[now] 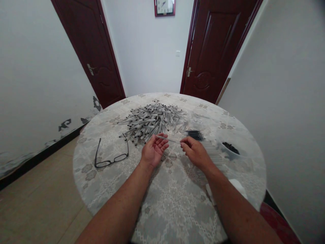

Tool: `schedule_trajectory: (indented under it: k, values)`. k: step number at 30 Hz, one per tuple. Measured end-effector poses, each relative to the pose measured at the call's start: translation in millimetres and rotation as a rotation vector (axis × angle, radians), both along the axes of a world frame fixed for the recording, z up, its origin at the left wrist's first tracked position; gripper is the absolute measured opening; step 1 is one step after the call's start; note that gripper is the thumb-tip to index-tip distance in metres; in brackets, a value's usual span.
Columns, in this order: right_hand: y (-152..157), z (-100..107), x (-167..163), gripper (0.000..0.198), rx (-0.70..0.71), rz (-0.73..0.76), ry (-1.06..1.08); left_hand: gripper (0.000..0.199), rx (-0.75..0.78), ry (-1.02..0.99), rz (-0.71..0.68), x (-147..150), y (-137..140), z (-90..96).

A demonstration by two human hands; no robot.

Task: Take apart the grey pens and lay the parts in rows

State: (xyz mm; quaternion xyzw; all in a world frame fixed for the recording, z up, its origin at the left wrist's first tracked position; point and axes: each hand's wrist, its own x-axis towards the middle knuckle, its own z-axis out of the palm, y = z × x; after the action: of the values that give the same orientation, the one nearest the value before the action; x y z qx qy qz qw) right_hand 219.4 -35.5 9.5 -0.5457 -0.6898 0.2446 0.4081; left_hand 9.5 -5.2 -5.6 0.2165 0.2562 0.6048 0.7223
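Grasping one slim pen part by both ends: at the left, in the lightly curled, upturned left hand; at the right, apparently pinched in the right hand. Cannot tell how firmly. Spanning the gap crosswise, with its long axis dipping slightly rightward; equally near to both hands. Find, just beyond the grip and leftward, one heap of dark-tipped pens, too many to count. Just beyond the right hand, find one bundle of dark rods, uncounted; beside that hand and running under the forearm, many clear tubes. Farther right, count one bowl of small black pieces. Well left of the grip, count one pair of eyeglasses; far beyond, two doors and one clock.
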Motion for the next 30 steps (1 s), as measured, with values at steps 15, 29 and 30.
schedule_trajectory:
  k: [15, 29, 30]
  values:
    - [7.5, -4.9, 4.6, 0.024, -0.062, 0.034, 0.189, 0.021, 0.004, -0.008, 0.014, 0.5, 0.2, 2.7]
    - [6.1, 20.4, 36.2, 0.014, 0.062, -0.236, 0.212, 0.011, 0.039, 0.035, 0.199, -5.2, 9.3, -2.7]
    - [7.5, 21.1, 40.8, 0.014, 0.09, -0.262, 0.306, 0.011, 0.041, 0.042, 0.21, -5.0, 9.8, -3.4]
